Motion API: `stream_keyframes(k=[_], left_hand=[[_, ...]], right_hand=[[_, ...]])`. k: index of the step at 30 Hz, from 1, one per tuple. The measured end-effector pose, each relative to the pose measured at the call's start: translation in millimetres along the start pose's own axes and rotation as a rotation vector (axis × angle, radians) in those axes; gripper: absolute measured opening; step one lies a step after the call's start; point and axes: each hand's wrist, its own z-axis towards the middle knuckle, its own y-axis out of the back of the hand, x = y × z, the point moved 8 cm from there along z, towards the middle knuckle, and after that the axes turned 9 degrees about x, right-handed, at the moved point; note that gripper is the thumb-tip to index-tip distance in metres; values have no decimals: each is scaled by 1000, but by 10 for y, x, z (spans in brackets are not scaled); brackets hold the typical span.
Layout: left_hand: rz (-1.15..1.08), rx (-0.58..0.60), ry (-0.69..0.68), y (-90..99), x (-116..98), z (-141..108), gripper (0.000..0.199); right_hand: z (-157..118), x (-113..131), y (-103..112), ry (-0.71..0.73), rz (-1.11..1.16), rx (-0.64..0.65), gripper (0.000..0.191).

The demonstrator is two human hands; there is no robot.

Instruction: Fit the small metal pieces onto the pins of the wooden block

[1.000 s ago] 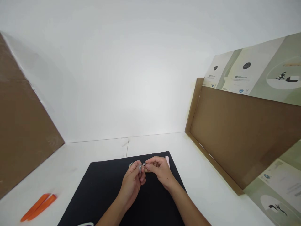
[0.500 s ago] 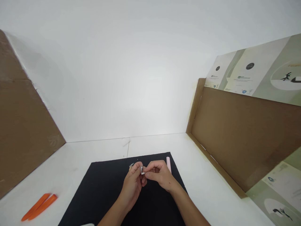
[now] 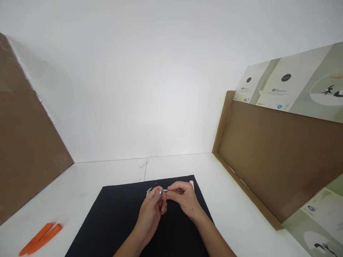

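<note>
Silver metal, thin and tiny: the silver part (image 3: 162,191) sat pinched between both hands, above the middle of the black mat (image 3: 120,225). It looked light and stiff, and probably slippery at that size, so it called for a fingertip hold at its ends rather than a full grip. It appeared to be a slim pin or clip with a bright finish, though it was too small and too covered by fingers to say which. The left hand (image 3: 151,210) was closed narrow on it, coming in from 7 o'clock, while the right hand (image 3: 182,198) closed narrow on its other end from 4 o'clock. Just beyond the left hand, at 11 o'clock, lay a small grey piece (image 3: 149,190). A pink strip (image 3: 191,185) showed at 1 o'clock, by the mat's far edge. Two orange strips (image 3: 40,239) lay on the white table (image 3: 107,171) at 8 o'clock. A left cardboard panel (image 3: 26,142) stood at 9 o'clock, a right cardboard panel (image 3: 276,160) at 3 o'clock, with printed posters (image 3: 288,80) above it.
</note>
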Motion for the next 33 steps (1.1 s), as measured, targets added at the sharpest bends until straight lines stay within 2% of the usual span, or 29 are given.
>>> stream_keyframes(k=[7,12,14,17,20,23,26,29,33], left_hand=[[-52,-36,21,62,40,-4,28],[-80,-40,39,81,66,-14,32],[-93,-46,51,92,83,-15,33],[-107,-33,53,100,104,-1,33],[-108,-14,46,100,114,12,32],[-100,9,38,87,113,14,33],[-106,26,44,80,123,14,33],[-127,17,47,93,129,19,34],[-160,-14,61,105,130,26,35]], right_hand=[[5,0,22,13,-89,14,15],[-24,66,-117,10,-90,134,14],[-40,71,-150,-3,-100,144,13],[-47,71,-128,14,-169,99,11],[-31,51,-18,44,-231,-15,11],[-9,-16,106,28,-196,-114,16],[4,-35,172,21,-184,-142,19],[-2,31,157,37,-254,-116,17],[-36,117,-5,53,-249,5,14]])
